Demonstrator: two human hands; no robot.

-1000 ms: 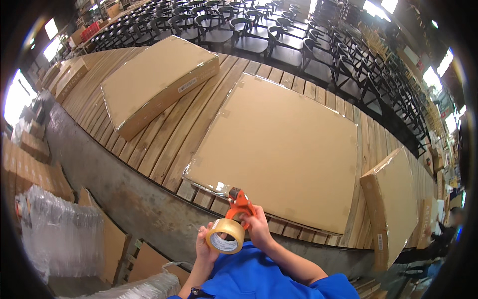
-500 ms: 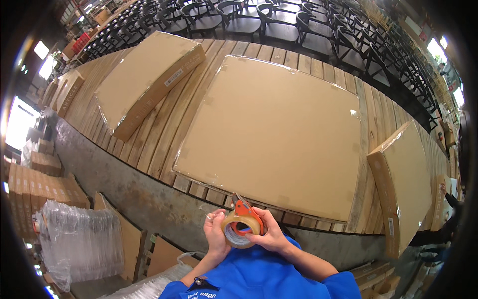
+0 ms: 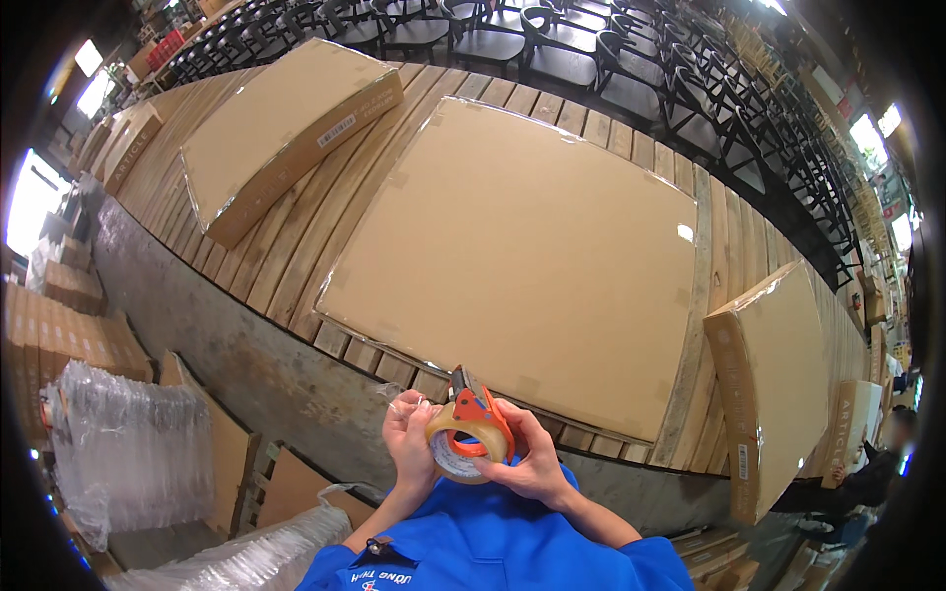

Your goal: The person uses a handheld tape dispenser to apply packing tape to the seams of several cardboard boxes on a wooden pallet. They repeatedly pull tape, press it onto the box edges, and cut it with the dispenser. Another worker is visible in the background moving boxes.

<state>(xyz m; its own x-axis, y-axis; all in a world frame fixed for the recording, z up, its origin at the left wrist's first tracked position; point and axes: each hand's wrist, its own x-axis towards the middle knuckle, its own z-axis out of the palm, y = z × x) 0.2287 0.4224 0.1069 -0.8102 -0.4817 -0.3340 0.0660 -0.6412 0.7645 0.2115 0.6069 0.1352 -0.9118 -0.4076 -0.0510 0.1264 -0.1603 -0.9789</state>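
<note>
My right hand (image 3: pixel 537 465) grips an orange-and-black tape dispenser (image 3: pixel 477 406), its fingers around the side and the thumb at the roll's inner edge. The dispenser carries a wide roll of clear, yellowish packing tape (image 3: pixel 477 433) with a white core. My left hand (image 3: pixel 409 453) is closed beside the roll, its thumb and fingers pinching a crumpled bit of clear tape (image 3: pixel 387 390) that sticks out past the fingertips. Just beyond both hands, a large flat cardboard carton (image 3: pixel 512 256) lies on a slatted wooden platform, clear tape along its edges. Neither hand touches the carton.
Taped cartons stand at left (image 3: pixel 286 138) and right (image 3: pixel 774 374) on the slatted platform (image 3: pixel 286 266). Rows of black chairs (image 3: pixel 562 59) fill the far side. Plastic-wrapped goods (image 3: pixel 138 443) sit at lower left. Another person's dark sleeve (image 3: pixel 838 492) shows at the right.
My left fingers have shifted a little left, and the clear tape bit shows more plainly in them. The dispenser stays in my right hand. More of the other person shows at the right.
</note>
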